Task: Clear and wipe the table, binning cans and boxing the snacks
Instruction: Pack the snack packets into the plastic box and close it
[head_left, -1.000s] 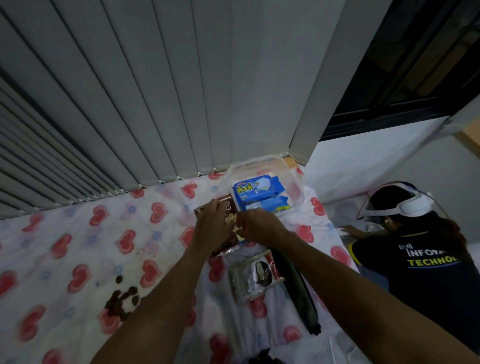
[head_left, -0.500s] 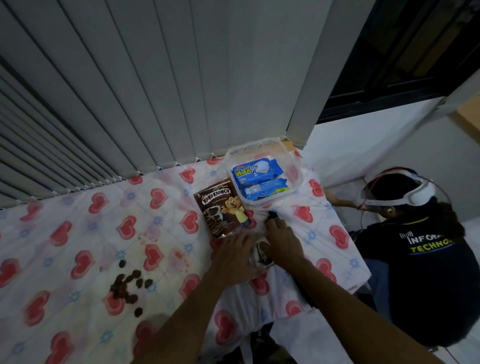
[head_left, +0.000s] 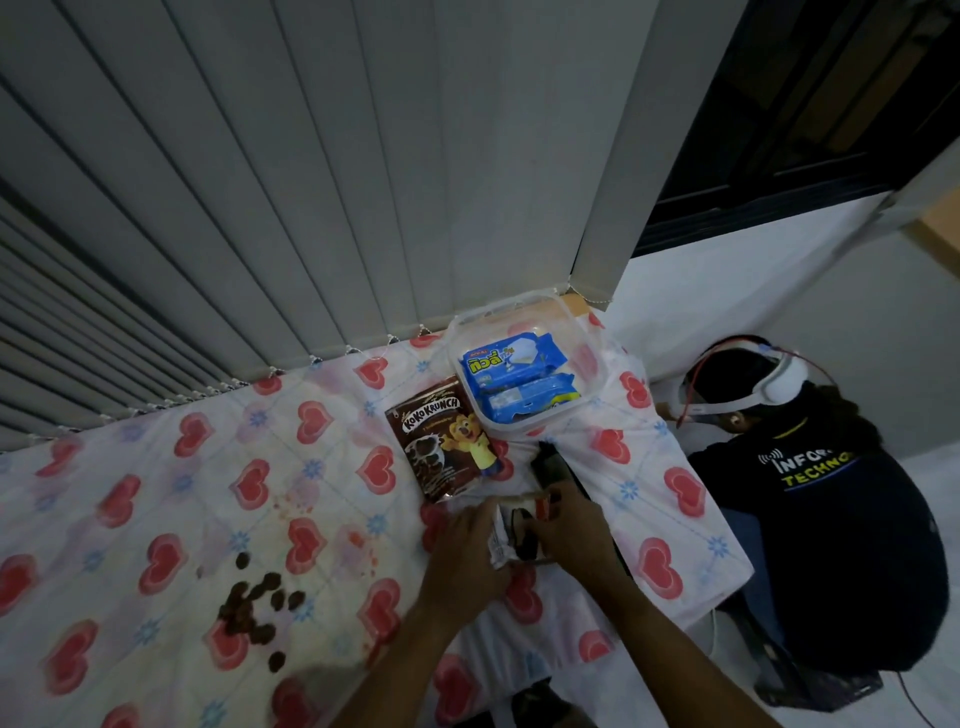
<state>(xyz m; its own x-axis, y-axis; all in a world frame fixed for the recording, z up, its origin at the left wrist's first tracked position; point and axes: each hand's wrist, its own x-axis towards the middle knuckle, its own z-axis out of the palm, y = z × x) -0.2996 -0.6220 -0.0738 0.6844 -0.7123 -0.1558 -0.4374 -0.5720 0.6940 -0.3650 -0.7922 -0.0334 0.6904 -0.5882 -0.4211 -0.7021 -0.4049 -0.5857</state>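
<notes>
Both my hands hold a small silver and white snack packet (head_left: 514, 535) just above the heart-print tablecloth (head_left: 156, 519). My left hand (head_left: 462, 556) grips its left end and my right hand (head_left: 569, 532) grips its right end. A brown Koko Krunch bag (head_left: 447, 441) lies flat on the cloth beyond the hands. Behind it at the table's far right corner stands a clear plastic box (head_left: 587, 358) with two blue snack packs (head_left: 511, 374) inside. A dark narrow object (head_left: 550, 465) lies on the cloth just past my right hand.
Spilled brown cereal pieces (head_left: 257, 613) and reddish stains (head_left: 358, 540) mark the cloth at the left. Vertical blinds (head_left: 311, 182) hang along the table's far edge. Another person in a dark shirt with a white headset (head_left: 831, 499) crouches beside the table's right end.
My hands let go of the Koko Krunch bag, which now lies on the cloth, moved back toward me and took hold of the silver packet, lifting it slightly.
</notes>
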